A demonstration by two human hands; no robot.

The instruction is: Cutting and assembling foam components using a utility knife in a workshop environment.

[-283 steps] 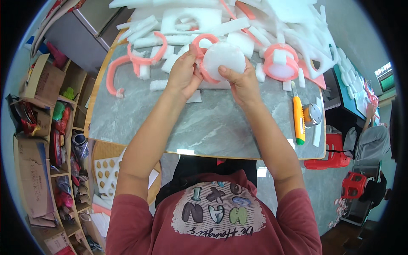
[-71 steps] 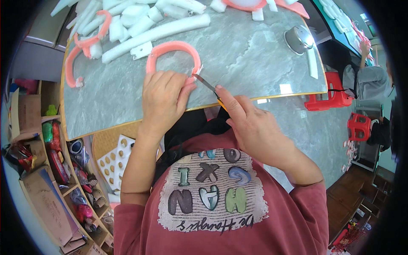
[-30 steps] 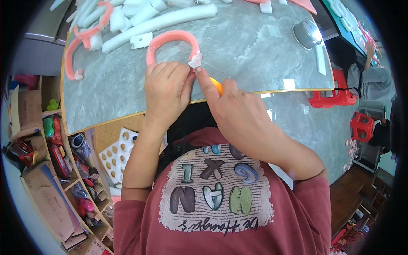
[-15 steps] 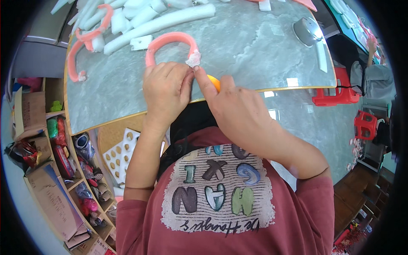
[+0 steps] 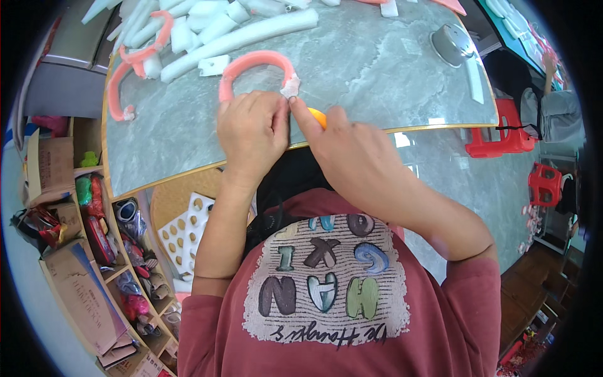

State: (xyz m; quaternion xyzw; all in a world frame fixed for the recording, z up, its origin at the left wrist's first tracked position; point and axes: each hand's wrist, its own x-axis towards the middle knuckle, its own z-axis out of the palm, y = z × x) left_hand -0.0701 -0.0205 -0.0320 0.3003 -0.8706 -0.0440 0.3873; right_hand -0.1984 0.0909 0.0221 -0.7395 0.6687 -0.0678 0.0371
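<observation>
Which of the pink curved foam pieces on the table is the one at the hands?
The pink arch just above the left hand, with a white scrap at its right end. The other pink pieces lie far off at the table's left edge, among white foam.

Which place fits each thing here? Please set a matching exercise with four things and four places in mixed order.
Things:
1. curved pink foam arch
2. round metal bowl
3. long white foam tube
4. red plastic stool

Places:
A. on the floor past the table's right edge
B. on the grey table near its far right corner
C. at the fingertips of the left hand and right hand
D. lying beyond the arch, farther from the person

Pairs: 1-C, 2-B, 3-D, 4-A
</observation>
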